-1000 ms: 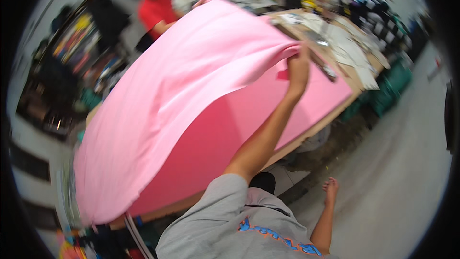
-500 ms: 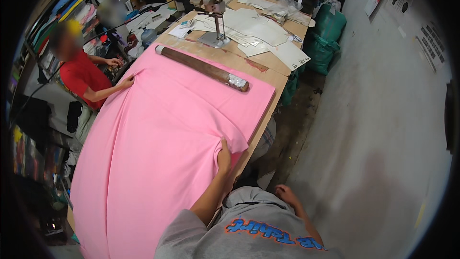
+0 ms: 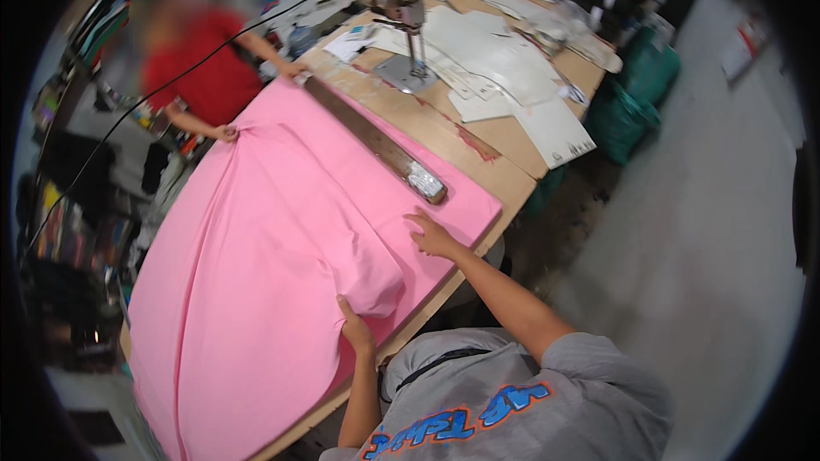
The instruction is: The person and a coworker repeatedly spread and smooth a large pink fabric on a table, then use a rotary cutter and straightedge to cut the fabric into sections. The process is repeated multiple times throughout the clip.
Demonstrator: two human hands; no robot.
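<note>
My left hand grips the edge of the bunched upper layer of pink fabric near the table's near edge, its thumb on top. My right hand has its fingers apart over the flatter pink fabric, just short of a long wooden bar with a silvery wrapped end. That bar lies diagonally along the far part of the fabric. A co-worker in a red shirt stands across the table, one hand pinching the fabric and the other at the bar's far end.
A cutting machine stands on the wooden table among white paper patterns. Green sacks sit beside a grey wall on the right. Stacked fabrics fill the left side and back, and a black cable crosses above.
The raised pink sheet has come down onto the table. My left hand is lower and nearer me. My right hand has moved from my side onto the fabric. The co-worker's hand has reached the bar.
</note>
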